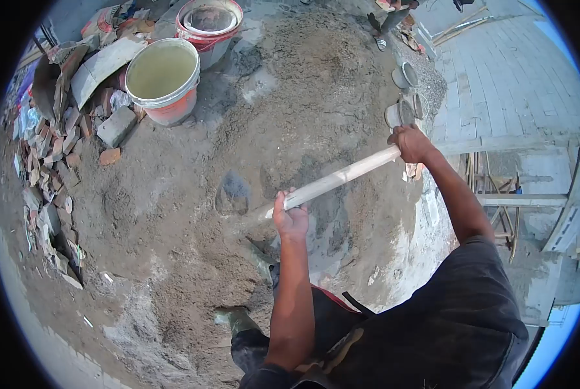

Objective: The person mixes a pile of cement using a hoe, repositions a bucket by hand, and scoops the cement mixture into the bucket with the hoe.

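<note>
Both of my hands are wrapped round the pale wooden handle (345, 176) of a long tool that looks like a hoe. My left hand (292, 217) grips it low down, close to the mortar-caked end. Higher up, at the far end of the handle, my right hand (412, 144) is closed. The lower end reaches the wet grey mortar (179, 240) spread over the ground. A smooth grey patch (235, 193) lies by that end; whether it is the blade or wet mortar, I cannot tell.
A bucket of cloudy water (163, 107) and a red-rimmed bucket (211, 45) stand at upper left. Broken bricks (63, 139) are heaped along the left. Small buckets (400, 113) sit beyond my right hand. Another person's foot (381, 44) shows at the top. My boots (238, 319) are in the mortar.
</note>
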Motion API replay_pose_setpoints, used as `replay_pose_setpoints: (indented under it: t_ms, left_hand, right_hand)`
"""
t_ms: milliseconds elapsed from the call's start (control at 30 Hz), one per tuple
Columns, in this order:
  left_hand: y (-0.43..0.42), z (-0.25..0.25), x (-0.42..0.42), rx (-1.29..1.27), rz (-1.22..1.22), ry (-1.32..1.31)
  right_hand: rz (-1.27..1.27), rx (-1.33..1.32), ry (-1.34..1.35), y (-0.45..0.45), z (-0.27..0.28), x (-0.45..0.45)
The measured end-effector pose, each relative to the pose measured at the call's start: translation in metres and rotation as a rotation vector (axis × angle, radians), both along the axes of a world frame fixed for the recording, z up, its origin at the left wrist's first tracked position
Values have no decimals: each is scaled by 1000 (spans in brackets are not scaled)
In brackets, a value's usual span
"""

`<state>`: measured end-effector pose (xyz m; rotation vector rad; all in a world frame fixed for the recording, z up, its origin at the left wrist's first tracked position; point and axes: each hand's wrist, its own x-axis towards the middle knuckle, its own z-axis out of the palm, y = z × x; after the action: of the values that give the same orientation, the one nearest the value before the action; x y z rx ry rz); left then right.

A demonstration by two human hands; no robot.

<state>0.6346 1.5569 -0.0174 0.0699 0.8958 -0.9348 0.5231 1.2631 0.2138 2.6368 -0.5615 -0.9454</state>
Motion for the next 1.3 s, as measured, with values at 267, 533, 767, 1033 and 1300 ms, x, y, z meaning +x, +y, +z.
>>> replay_pose_setpoints:
  t_ms: [267, 533, 767, 1033, 1300]
  left_hand:
    - [570, -124, -31, 1084, 282, 208]
    - [886, 5, -34, 1948, 689, -151]
    - [884, -141, -8, 1803, 322, -181]
    - [728, -218, -21, 1262, -246, -9]
    - [681, -190, -19, 623, 155, -85]
  right_hand:
    - [216, 1269, 346, 502, -287, 42]
    - [513, 1523, 348, 939, -275, 104]
    - [408, 1286, 374, 1088, -360, 150]
    - [97, 848, 567, 933, -393, 123]
    - [39, 1019, 577, 812, -342, 159]
